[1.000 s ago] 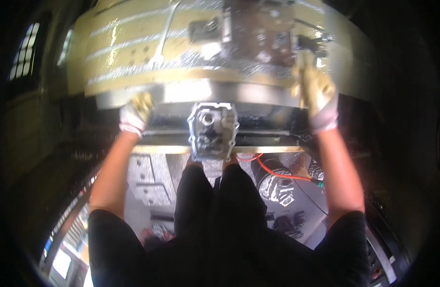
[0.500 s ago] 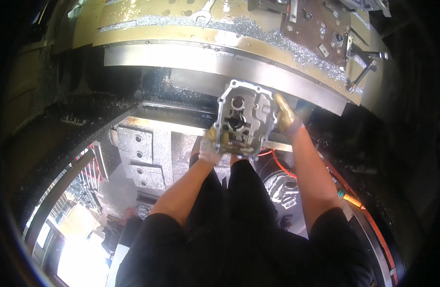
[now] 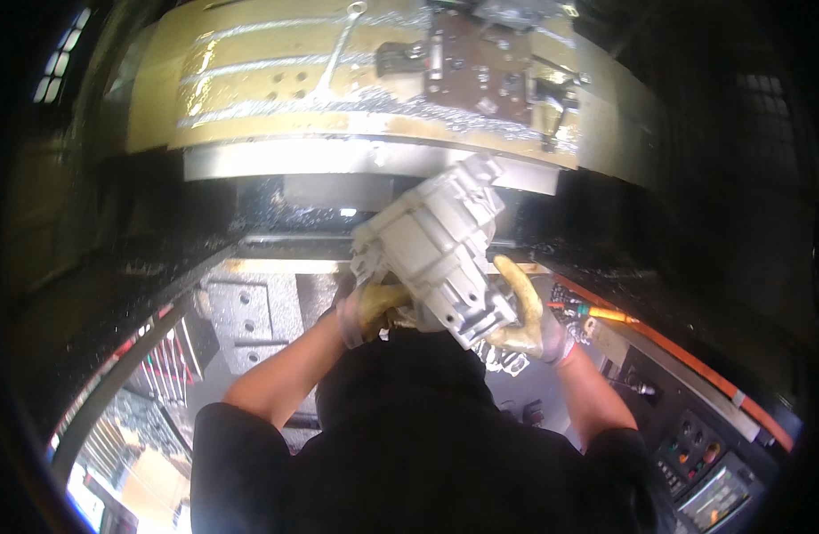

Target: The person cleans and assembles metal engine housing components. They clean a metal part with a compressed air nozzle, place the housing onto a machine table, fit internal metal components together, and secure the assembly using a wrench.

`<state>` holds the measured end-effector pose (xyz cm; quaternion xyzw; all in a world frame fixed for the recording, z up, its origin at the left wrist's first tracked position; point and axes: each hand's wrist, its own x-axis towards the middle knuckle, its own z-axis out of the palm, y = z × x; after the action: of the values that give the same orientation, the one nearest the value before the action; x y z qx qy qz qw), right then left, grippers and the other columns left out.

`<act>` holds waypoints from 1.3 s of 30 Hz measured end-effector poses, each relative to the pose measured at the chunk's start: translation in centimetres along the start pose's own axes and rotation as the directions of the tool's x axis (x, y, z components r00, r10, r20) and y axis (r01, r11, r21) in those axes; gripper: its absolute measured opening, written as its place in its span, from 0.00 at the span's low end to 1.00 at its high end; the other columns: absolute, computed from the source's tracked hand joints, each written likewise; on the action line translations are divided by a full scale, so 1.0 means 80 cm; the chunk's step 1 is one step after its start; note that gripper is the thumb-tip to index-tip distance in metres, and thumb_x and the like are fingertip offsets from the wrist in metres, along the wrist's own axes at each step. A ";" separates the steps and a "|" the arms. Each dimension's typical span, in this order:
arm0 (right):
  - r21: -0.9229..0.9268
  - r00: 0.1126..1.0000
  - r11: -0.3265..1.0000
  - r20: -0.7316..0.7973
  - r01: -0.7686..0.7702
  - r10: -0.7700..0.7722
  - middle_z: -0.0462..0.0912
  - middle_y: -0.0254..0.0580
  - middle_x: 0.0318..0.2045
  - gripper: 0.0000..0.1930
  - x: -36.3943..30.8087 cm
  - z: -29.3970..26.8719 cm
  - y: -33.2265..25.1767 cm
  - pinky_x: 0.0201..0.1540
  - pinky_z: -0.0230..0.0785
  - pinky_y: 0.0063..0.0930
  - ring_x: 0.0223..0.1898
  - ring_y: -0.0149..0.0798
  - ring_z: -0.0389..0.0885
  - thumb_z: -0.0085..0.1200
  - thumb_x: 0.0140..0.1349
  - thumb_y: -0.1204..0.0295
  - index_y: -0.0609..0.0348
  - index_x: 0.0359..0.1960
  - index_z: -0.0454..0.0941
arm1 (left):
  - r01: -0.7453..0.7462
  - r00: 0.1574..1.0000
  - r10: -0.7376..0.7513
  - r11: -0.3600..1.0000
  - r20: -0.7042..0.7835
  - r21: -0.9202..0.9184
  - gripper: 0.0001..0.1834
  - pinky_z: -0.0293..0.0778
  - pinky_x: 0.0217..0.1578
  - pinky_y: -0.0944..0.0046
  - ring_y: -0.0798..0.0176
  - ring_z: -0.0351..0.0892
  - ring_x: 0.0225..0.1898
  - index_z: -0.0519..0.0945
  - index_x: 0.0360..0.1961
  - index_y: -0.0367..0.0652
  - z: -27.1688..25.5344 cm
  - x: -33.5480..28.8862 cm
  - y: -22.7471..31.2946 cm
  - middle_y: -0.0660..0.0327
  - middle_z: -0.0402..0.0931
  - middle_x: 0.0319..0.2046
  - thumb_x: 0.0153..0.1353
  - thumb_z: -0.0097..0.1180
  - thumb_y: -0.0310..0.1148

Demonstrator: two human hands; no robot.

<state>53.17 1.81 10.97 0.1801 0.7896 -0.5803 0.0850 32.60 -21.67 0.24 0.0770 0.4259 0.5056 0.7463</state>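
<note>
A pale grey cast metal housing [image 3: 434, 238] is tilted in front of me, its ribbed outer side facing up. Wearing a yellowed work glove, my left hand [image 3: 376, 310] grips the lower left side, with the fingers partly hidden beneath it. My right hand [image 3: 527, 322], gloved alike, holds the lower right corner; one digit points up along the edge. The housing is held in the air, short of the machine table [image 3: 249, 93]. On that table lie a long wrench [image 3: 340, 52] and a dark brown fixture plate [image 3: 480, 76] with bolts and clamps.
Silvery metal chips [image 3: 387, 100] are strewn over the table. A bright metal edge strip [image 3: 276, 163] runs along its front. Grey blocks with holes [image 3: 245, 311] stand below left, near a rack of tools [image 3: 167, 367]. At lower right are a control panel [image 3: 694, 445] and an orange strip [image 3: 694, 374].
The housing has been turned over from its hollow inside to its outer side, and tilted. My right hand has come down to its lower corner. The view has shifted.
</note>
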 end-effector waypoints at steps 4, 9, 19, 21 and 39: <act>0.437 0.909 0.895 -0.329 -0.092 0.254 0.77 0.50 0.61 0.35 0.006 0.010 -0.018 0.54 0.77 0.29 0.52 0.36 0.82 0.67 0.61 0.73 0.65 0.69 0.69 | 0.092 0.989 -0.002 0.796 0.150 -0.598 0.35 0.85 0.50 0.53 0.48 0.84 0.55 0.73 0.65 0.35 0.026 0.010 0.002 0.47 0.81 0.54 0.71 0.57 0.54; 0.577 0.739 0.780 -0.411 -0.242 0.534 0.87 0.38 0.40 0.20 0.075 -0.008 -0.037 0.45 0.75 0.20 0.41 0.27 0.82 0.67 0.64 0.70 0.69 0.54 0.79 | 0.210 0.971 -0.099 0.796 0.219 -0.568 0.55 0.86 0.41 0.55 0.46 0.84 0.52 0.74 0.64 0.35 0.000 0.019 -0.017 0.43 0.81 0.52 0.57 0.53 0.79; 0.427 0.657 0.887 -0.620 -0.175 0.428 0.89 0.42 0.38 0.22 0.124 -0.103 -0.019 0.35 0.74 0.20 0.32 0.28 0.84 0.65 0.63 0.66 0.70 0.54 0.82 | -0.324 0.687 0.660 0.652 -0.304 0.685 0.25 0.82 0.43 0.63 0.62 0.85 0.46 0.78 0.60 0.37 0.036 0.072 0.151 0.52 0.83 0.51 0.70 0.62 0.43; 0.446 0.677 0.871 -0.578 -0.206 0.456 0.89 0.44 0.41 0.23 0.146 -0.128 -0.050 0.44 0.75 0.25 0.39 0.32 0.85 0.65 0.62 0.63 0.71 0.52 0.83 | -0.379 0.684 0.670 0.666 -0.291 0.642 0.31 0.81 0.44 0.63 0.62 0.85 0.44 0.74 0.64 0.33 0.039 0.096 0.176 0.48 0.83 0.53 0.67 0.66 0.44; 0.314 0.715 0.902 -0.553 -0.297 0.428 0.80 0.40 0.31 0.23 0.388 -0.262 -0.052 0.24 0.67 0.28 0.24 0.34 0.77 0.60 0.67 0.53 0.61 0.49 0.84 | -0.549 0.768 0.500 0.836 -0.400 -0.011 0.40 0.71 0.22 0.68 0.71 0.76 0.22 0.67 0.69 0.31 -0.037 0.259 0.333 0.57 0.82 0.33 0.65 0.70 0.42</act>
<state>24.57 26.33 10.52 0.5168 0.6596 -0.5398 -0.0804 14.78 7.07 1.37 0.0456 0.4909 0.7250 0.4809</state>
